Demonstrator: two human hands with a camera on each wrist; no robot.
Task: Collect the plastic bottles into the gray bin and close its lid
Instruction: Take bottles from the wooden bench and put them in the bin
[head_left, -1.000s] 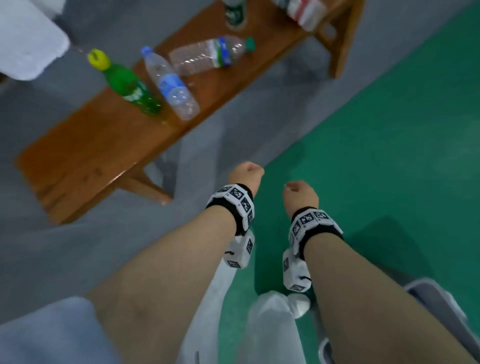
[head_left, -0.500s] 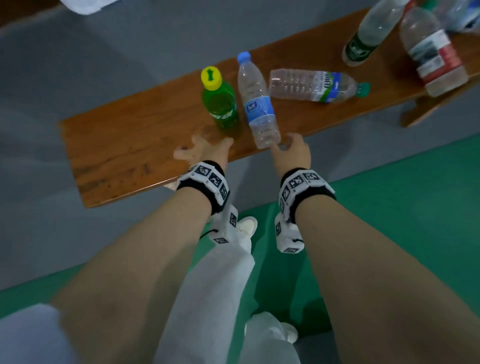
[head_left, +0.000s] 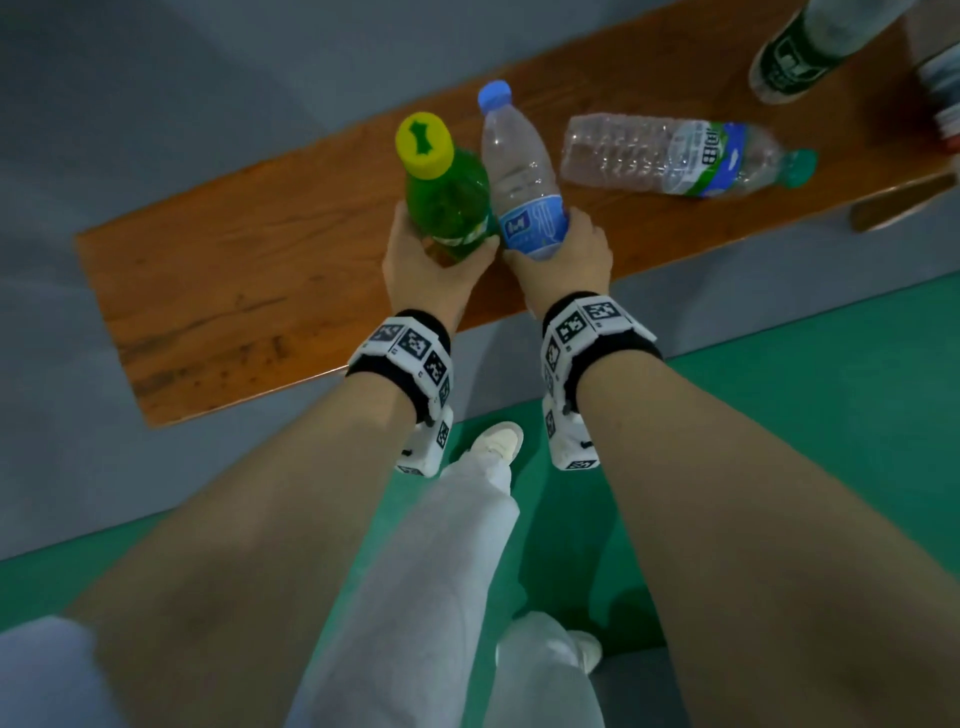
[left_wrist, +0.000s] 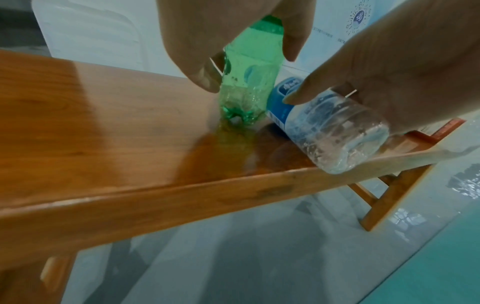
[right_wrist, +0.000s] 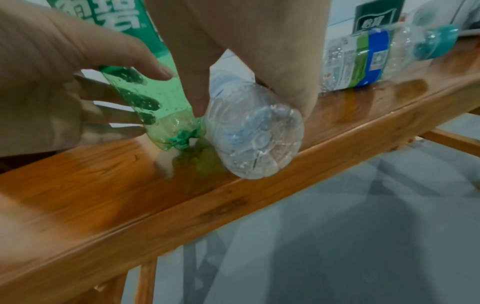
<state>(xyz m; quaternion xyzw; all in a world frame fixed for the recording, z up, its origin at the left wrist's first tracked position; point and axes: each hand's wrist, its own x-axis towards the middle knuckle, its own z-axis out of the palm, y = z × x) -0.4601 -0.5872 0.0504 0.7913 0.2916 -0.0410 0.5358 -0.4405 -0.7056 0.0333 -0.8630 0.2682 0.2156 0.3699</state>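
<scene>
Above the wooden bench (head_left: 249, 291), fingers (right_wrist: 145, 67) grip two bottles; gray-green floor (head_left: 779, 415) below.

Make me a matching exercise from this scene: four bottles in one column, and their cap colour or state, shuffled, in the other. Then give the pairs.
1. green bottle
2. blue-label bottle
3. ribbed clear bottle
4. dark-green-label bottle

A. lies on its side on the bench, teal cap
B. held by the left hand, yellow cap
C. at the frame's top edge, cap out of view
D. held by the right hand, blue cap

Pairs: 1-B, 2-D, 3-A, 4-C
</scene>
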